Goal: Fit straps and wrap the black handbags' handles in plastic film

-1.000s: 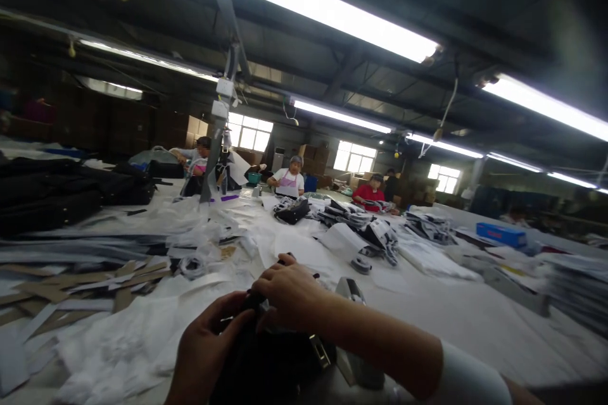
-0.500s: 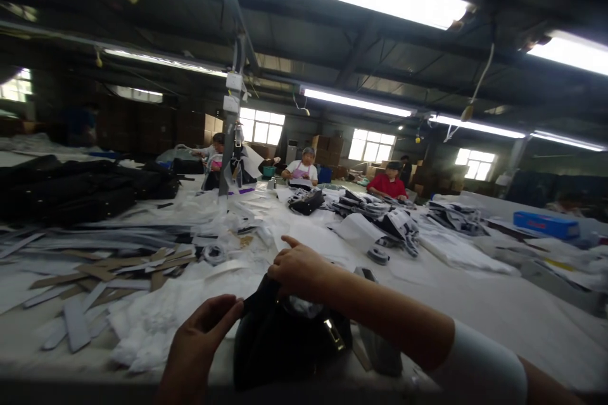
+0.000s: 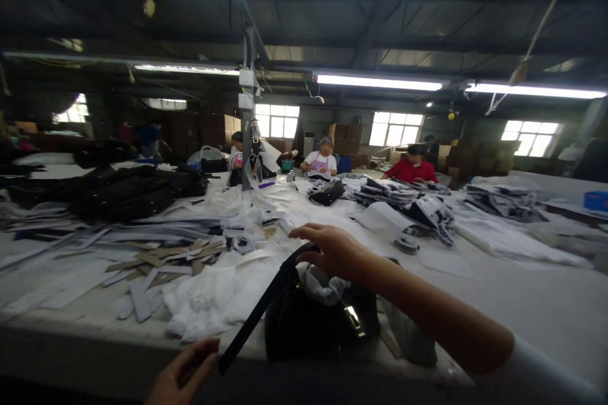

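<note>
Straightening the black strap [image 3: 261,304] seems my step, the glossy bag [image 3: 308,332] at six o'clock. My right grip [image 3: 332,253] is parted around the strap's top; whether my left grip [image 3: 183,370], at seven, pinches its end, I can't tell. Next calls for firm hold.

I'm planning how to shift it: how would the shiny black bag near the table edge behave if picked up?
The black bag probably holds its shape, since its sides stand up and crumpled white material shows at its top. Its glossy surface may be a little slippery. The black strap likely flexes, as its upper part curves.
</note>
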Demonstrator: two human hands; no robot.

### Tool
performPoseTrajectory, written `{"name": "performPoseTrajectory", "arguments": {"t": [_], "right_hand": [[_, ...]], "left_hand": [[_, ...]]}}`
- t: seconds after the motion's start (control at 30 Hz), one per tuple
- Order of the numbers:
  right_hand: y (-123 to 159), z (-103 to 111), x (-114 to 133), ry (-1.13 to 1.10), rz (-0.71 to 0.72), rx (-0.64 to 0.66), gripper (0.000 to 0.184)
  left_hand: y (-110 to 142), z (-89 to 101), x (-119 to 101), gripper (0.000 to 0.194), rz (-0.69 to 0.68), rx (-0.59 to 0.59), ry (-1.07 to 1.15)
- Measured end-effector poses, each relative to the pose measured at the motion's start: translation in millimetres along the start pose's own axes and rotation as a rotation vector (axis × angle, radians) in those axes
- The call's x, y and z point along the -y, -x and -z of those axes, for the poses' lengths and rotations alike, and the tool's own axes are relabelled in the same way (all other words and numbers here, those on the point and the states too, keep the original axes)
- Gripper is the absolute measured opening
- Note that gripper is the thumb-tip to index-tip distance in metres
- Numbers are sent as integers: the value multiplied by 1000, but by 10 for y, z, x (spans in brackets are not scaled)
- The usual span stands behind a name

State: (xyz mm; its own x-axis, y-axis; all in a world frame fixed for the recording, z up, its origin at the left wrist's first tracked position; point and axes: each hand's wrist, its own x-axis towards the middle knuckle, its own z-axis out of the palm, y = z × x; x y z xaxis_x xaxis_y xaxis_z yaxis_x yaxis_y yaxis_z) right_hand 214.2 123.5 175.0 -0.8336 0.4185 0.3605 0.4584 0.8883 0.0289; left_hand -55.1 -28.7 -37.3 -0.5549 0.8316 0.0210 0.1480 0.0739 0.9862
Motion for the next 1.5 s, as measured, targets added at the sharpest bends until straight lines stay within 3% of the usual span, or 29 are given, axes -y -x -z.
{"name": "performPoseTrajectory", "arguments": {"t": [0.07,0.17,0.3,0.37,0.47,0.6,0.67,0.77,0.9,1.03,1.17,1.27,1.33,1.4,1.5], "right_hand": [[223,-17,-24,-129,-213,-158,23],[562,-153,1,-162,-391,-157,20],[776,-350,92,-99,-354,-75,35],[778,-398,100,-50,-324,-37,34],[758,-431,28,26,-277,48,12],[806,-420,-180,126,-146,-26,8],[838,-359,-324,190,-118,-133,12],[832,-188,-599,257,-183,-333,16],[691,18,-970,157,-332,-573,27],[535,85,-1140,-39,-483,-630,30],[598,110,-1058,-231,-488,-656,31],[809,68,-809,-342,-461,-819,36],[935,-18,-591,-344,-514,-912,24],[979,-129,-392,-533,-580,-807,25],[870,-260,-184,-993,-568,-528,44]], "left_hand": [[-56,-146,-225,47,-113,-41,-65],[-187,-414,-720,49,-277,94,-172],[-416,-897,-1412,49,-521,291,-262],[-549,-1133,-1649,48,-529,423,-305],[-718,-1357,-1845,47,-472,585,-339],[-801,-1344,-1973,51,-355,775,-336],[-772,-1253,-2028,54,-255,878,-266],[-652,-1116,-2100,57,-133,976,-101],[-435,-1059,-2176,54,-133,950,42],[-305,-1118,-2226,40,-200,894,16],[-290,-1178,-2209,33,-179,807,10],[-307,-1207,-2149,34,-143,734,39],[-313,-1220,-2101,35,-148,708,42],[-308,-1228,-2058,35,-172,722,47],[-272,-1238,-2009,36,-241,765,64]]}}
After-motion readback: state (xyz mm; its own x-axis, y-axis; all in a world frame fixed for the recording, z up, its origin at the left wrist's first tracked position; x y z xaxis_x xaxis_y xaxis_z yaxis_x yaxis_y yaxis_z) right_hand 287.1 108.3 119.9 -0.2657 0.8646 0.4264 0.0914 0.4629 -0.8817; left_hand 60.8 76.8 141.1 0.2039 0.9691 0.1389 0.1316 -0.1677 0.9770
